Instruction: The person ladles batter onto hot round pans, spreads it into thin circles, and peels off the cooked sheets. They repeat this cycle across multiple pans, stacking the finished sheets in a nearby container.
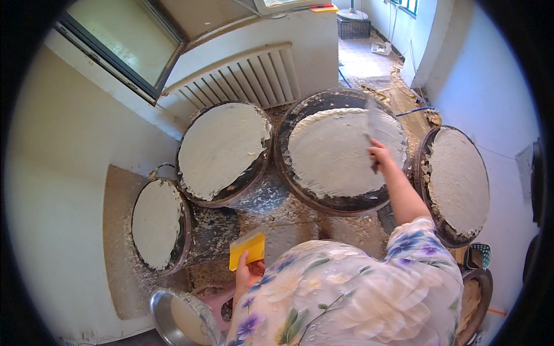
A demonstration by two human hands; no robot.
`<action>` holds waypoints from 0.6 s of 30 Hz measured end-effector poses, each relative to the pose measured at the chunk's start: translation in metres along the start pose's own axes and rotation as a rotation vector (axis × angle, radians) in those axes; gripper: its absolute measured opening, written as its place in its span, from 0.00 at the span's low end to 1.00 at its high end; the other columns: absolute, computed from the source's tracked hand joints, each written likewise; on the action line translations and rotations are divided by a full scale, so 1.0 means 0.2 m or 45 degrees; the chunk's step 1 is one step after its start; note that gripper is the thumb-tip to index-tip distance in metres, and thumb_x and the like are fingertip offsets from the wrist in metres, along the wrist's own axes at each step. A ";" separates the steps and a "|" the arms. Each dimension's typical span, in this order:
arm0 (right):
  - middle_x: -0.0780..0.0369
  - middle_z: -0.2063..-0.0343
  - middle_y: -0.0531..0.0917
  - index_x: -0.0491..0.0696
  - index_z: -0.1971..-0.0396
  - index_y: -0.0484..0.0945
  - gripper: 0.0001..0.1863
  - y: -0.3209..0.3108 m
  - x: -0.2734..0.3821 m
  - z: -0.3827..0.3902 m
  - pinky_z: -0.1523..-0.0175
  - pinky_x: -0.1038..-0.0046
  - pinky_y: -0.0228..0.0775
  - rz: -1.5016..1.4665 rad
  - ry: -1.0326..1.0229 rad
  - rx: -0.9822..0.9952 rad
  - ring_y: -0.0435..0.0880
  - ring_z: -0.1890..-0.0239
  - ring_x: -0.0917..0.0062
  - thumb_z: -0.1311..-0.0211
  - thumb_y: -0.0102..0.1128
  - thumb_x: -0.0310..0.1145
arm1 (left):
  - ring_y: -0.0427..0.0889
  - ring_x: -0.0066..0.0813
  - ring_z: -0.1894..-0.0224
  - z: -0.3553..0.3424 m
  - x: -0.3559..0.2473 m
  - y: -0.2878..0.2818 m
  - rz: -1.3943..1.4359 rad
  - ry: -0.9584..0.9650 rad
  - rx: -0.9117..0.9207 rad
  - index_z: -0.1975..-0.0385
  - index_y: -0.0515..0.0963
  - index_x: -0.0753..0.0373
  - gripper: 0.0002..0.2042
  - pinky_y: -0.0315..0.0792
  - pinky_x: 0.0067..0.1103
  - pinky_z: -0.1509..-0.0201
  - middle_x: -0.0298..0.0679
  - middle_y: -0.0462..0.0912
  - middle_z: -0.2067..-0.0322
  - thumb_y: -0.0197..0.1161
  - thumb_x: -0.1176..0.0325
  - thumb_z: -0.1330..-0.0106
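We see a pale, ragged-edged layer (340, 153) in the dark round pan (346, 203), a blurred long-bladed tool (373, 122) over its right side, a yellow scraper (248, 246) off its near left.

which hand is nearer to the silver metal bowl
Left. The left hand, holding a yellow scraper, is just up and right of the silver metal bowl; the right hand is farther off, over a large round pan.

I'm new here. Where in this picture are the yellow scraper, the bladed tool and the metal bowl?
Yellow scraper (254, 245): head view, on its flat yellow part.
Bladed tool (373, 119): head view, on its blurred blade.
Metal bowl (164, 313): head view, on its inner wall.
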State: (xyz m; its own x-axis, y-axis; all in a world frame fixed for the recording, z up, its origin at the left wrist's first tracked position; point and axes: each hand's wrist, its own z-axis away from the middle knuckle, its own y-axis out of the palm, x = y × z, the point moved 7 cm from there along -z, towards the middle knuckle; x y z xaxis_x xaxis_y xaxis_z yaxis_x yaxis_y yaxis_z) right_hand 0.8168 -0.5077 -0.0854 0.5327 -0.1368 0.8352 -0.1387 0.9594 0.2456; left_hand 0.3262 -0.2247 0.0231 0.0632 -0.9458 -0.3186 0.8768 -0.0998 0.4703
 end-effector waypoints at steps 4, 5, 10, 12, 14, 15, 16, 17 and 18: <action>0.68 0.83 0.71 0.54 0.55 0.76 0.24 0.60 -0.14 0.08 0.80 0.81 0.60 0.480 0.107 0.347 0.67 0.84 0.85 0.57 0.61 0.22 | 0.75 0.25 0.70 -0.03 0.01 0.08 -0.011 0.023 0.125 0.59 0.71 0.59 0.14 0.70 0.15 0.77 0.34 0.78 0.67 0.58 0.60 0.43; 0.64 0.80 0.77 0.57 0.54 0.76 0.26 0.71 -0.16 0.12 0.75 0.77 0.68 0.757 0.074 0.503 0.74 0.80 0.79 0.58 0.62 0.23 | 0.75 0.25 0.70 -0.03 0.01 0.09 -0.001 0.038 0.134 0.59 0.71 0.58 0.14 0.70 0.15 0.76 0.34 0.77 0.67 0.58 0.60 0.42; 0.61 0.66 0.81 0.63 0.60 0.77 0.18 0.87 0.02 0.05 0.56 0.70 0.71 2.338 -0.729 0.331 0.79 0.59 0.70 0.51 0.54 0.27 | 0.75 0.25 0.69 -0.02 0.00 0.09 0.014 0.055 0.125 0.59 0.71 0.57 0.14 0.70 0.16 0.75 0.33 0.77 0.66 0.58 0.60 0.42; 0.60 0.65 0.80 0.63 0.62 0.78 0.13 0.77 0.12 -0.07 0.55 0.68 0.71 2.357 -0.713 0.174 0.79 0.59 0.68 0.45 0.49 0.32 | 0.75 0.25 0.69 -0.03 0.00 0.08 0.053 0.056 0.088 0.59 0.71 0.57 0.14 0.70 0.15 0.76 0.33 0.77 0.66 0.58 0.60 0.42; 0.60 0.64 0.80 0.62 0.63 0.78 0.13 0.58 0.23 -0.18 0.54 0.68 0.70 2.252 -0.617 -0.063 0.79 0.59 0.67 0.45 0.48 0.32 | 0.75 0.25 0.69 -0.04 0.00 0.08 0.024 0.047 0.066 0.59 0.71 0.57 0.14 0.70 0.15 0.76 0.33 0.77 0.66 0.58 0.59 0.42; 0.59 0.64 0.80 0.63 0.63 0.78 0.13 0.47 0.27 -0.22 0.54 0.67 0.70 2.284 -0.560 -0.162 0.79 0.58 0.67 0.45 0.48 0.32 | 0.75 0.25 0.69 -0.05 0.00 0.08 0.021 0.038 0.054 0.59 0.72 0.57 0.14 0.70 0.15 0.76 0.33 0.77 0.66 0.58 0.59 0.42; 0.59 0.64 0.80 0.63 0.63 0.78 0.13 0.35 0.31 -0.25 0.53 0.67 0.70 2.320 -0.467 -0.269 0.78 0.58 0.67 0.45 0.48 0.32 | 0.75 0.25 0.69 -0.05 0.00 0.09 0.009 0.038 0.064 0.59 0.72 0.57 0.14 0.70 0.15 0.77 0.34 0.77 0.66 0.58 0.59 0.43; 0.59 0.63 0.80 0.63 0.63 0.78 0.13 0.23 0.35 -0.26 0.53 0.67 0.70 2.280 -0.463 -0.329 0.78 0.58 0.67 0.44 0.48 0.32 | 0.75 0.25 0.69 -0.06 0.00 0.09 -0.005 0.034 0.071 0.59 0.72 0.57 0.14 0.70 0.14 0.77 0.34 0.77 0.66 0.58 0.59 0.43; 0.58 0.63 0.80 0.63 0.63 0.78 0.13 0.10 0.38 -0.24 0.53 0.67 0.69 2.249 -0.443 -0.396 0.78 0.57 0.67 0.44 0.47 0.32 | 0.75 0.25 0.69 -0.07 -0.01 0.09 -0.009 0.033 0.066 0.59 0.72 0.57 0.14 0.70 0.14 0.77 0.34 0.77 0.66 0.58 0.59 0.43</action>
State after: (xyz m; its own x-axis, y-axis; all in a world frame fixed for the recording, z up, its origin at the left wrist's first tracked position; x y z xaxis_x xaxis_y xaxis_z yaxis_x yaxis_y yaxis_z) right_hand 0.8954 -0.4865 -0.0407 -0.2324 0.9715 0.0472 -0.1174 0.0202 -0.9929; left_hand 0.3484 -0.2213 0.0213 0.0701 -0.9369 -0.3425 0.8513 -0.1228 0.5102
